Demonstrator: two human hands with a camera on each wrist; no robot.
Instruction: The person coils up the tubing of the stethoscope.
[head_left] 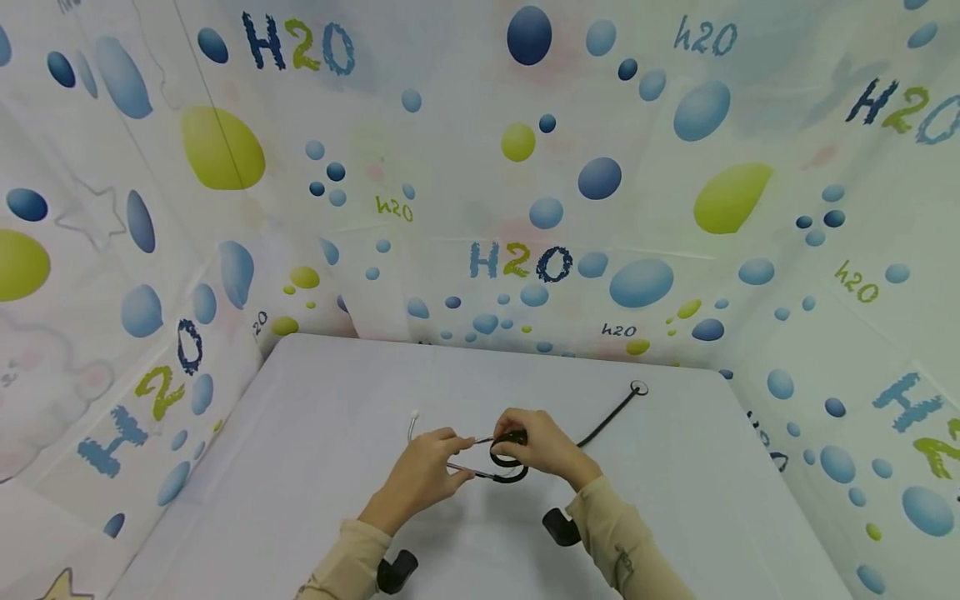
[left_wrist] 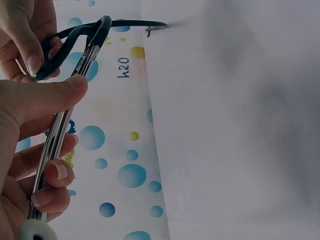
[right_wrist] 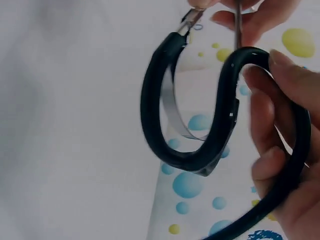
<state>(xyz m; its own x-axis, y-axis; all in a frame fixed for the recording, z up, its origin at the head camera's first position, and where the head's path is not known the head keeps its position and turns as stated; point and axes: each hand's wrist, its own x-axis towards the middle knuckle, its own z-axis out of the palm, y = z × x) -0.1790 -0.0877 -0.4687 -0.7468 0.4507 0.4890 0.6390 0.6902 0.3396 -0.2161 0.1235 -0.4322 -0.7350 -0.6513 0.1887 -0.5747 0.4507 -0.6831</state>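
Left grip: the left hand (head_left: 426, 468) is closed on the metal ear tubes (left_wrist: 60, 130), thumb opposing curled fingers.
Right grip: the right hand (head_left: 543, 446) pinches the black tubing (right_wrist: 151, 110) between thumb and bent fingers.
Hand pose: both raised above the table (head_left: 315, 400), facing each other; forearms in beige sleeves (head_left: 626, 535) angle inward.
Stethoscope (head_left: 512, 478): suspended between the hands; its tubing extends right to the chest piece (head_left: 639, 388), resting near the table's far edge.
Left wrist view: shows an ear tip (left_wrist: 37, 231) with dark opening, outside the right wrist view.
Right wrist view: exposes the spring strip (right_wrist: 170, 102), indistinct in the head view.
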